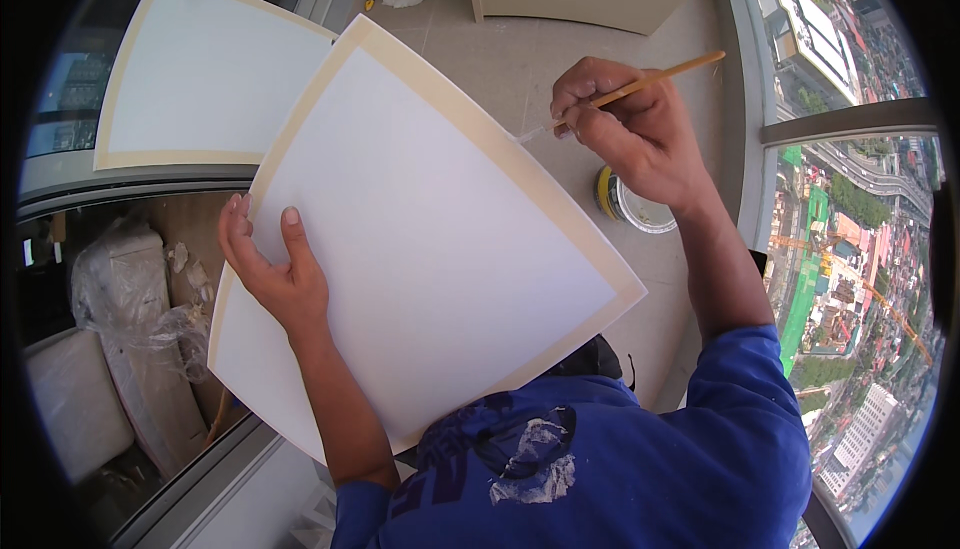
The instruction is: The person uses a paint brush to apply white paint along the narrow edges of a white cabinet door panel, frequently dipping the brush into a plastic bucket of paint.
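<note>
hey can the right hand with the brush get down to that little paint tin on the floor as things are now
Probably yes. The right hand holds the paintbrush just above the paint tin, past the white board's edge, with nothing visible between them. The left hand holds the board.

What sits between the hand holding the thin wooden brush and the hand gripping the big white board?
In the head view, only the white board with its cream border spans between the left hand and the right hand holding the brush.
</note>
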`<action>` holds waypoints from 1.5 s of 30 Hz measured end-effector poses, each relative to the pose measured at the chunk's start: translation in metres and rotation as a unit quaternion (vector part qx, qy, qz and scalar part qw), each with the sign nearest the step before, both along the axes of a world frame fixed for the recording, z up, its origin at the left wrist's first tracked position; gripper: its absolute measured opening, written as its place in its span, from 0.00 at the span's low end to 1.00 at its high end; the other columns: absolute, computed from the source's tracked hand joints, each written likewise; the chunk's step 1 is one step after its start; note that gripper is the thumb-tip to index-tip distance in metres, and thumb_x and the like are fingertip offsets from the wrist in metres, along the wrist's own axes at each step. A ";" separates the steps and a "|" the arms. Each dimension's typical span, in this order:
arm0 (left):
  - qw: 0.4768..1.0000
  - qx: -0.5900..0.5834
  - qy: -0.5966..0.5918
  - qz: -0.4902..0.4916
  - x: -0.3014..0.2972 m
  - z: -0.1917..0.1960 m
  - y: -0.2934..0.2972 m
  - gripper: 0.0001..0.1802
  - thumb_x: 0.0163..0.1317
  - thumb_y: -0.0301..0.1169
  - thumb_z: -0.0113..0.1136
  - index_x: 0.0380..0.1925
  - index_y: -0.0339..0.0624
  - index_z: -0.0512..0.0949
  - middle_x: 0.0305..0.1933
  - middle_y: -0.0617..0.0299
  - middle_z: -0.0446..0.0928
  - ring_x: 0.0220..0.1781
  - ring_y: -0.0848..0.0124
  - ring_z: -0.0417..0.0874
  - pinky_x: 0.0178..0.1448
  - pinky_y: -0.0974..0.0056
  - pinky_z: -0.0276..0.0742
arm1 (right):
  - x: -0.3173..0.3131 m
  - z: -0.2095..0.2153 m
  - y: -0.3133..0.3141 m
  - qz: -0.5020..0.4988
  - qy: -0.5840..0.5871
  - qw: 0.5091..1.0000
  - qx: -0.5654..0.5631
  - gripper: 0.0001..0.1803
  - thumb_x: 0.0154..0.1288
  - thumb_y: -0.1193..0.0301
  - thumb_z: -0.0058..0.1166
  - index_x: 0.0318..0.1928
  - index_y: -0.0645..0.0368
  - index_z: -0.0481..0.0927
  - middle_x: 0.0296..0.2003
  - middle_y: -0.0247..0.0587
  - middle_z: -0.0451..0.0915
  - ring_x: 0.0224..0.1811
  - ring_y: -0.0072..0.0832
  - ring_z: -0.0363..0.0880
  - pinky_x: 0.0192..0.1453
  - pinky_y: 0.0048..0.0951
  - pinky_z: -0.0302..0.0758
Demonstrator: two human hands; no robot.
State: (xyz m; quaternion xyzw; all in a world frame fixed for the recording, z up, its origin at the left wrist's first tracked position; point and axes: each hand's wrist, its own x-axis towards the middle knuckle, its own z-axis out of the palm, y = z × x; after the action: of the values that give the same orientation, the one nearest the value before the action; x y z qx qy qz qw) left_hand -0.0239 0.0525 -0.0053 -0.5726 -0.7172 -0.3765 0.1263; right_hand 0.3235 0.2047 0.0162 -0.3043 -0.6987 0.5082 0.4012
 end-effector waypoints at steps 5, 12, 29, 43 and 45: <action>1.000 -0.001 0.006 -0.003 0.000 0.000 0.000 0.25 0.74 0.34 0.65 0.66 0.37 0.73 0.71 0.52 0.73 0.72 0.57 0.73 0.73 0.52 0.69 | 0.008 0.001 -0.006 0.004 -0.016 1.000 -0.013 0.06 0.62 0.75 0.53 0.33 0.66 0.79 0.27 0.36 0.78 0.30 0.22 0.73 0.38 0.27 0.73; 1.000 -0.004 0.007 -0.003 0.001 0.000 0.001 0.25 0.74 0.33 0.65 0.67 0.37 0.73 0.71 0.52 0.73 0.72 0.58 0.73 0.73 0.52 0.68 | 0.022 0.009 -0.010 0.030 -0.033 0.999 -0.023 0.05 0.61 0.75 0.52 0.32 0.66 0.77 0.26 0.37 0.75 0.28 0.25 0.72 0.37 0.30 0.72; 1.000 -0.003 0.004 0.000 0.000 0.000 -0.001 0.25 0.74 0.33 0.65 0.66 0.37 0.73 0.71 0.52 0.72 0.72 0.57 0.73 0.73 0.52 0.68 | -0.002 0.005 0.005 0.015 -0.047 0.998 0.029 0.08 0.66 0.78 0.48 0.39 0.67 0.80 0.34 0.38 0.81 0.36 0.24 0.80 0.44 0.29 0.77; 1.000 -0.005 0.010 -0.003 -0.002 0.000 0.001 0.25 0.74 0.32 0.65 0.67 0.37 0.73 0.71 0.52 0.73 0.71 0.58 0.74 0.72 0.53 0.70 | 0.020 0.005 -0.017 0.010 -0.027 0.999 -0.022 0.06 0.60 0.74 0.51 0.31 0.65 0.76 0.26 0.37 0.75 0.29 0.25 0.72 0.37 0.29 0.72; 1.000 -0.007 0.013 -0.004 -0.004 -0.001 0.001 0.25 0.74 0.33 0.65 0.67 0.37 0.73 0.71 0.52 0.73 0.71 0.58 0.74 0.72 0.53 0.70 | 0.027 0.006 -0.019 0.013 -0.035 0.999 -0.033 0.07 0.60 0.73 0.51 0.31 0.65 0.76 0.26 0.37 0.76 0.28 0.25 0.72 0.37 0.29 0.72</action>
State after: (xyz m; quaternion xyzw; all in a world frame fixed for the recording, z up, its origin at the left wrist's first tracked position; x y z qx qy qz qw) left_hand -0.0274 0.0534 -0.0060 -0.5817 -0.7155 -0.3644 0.1303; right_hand 0.3505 0.1862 0.0224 -0.3260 -0.6991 0.5252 0.3594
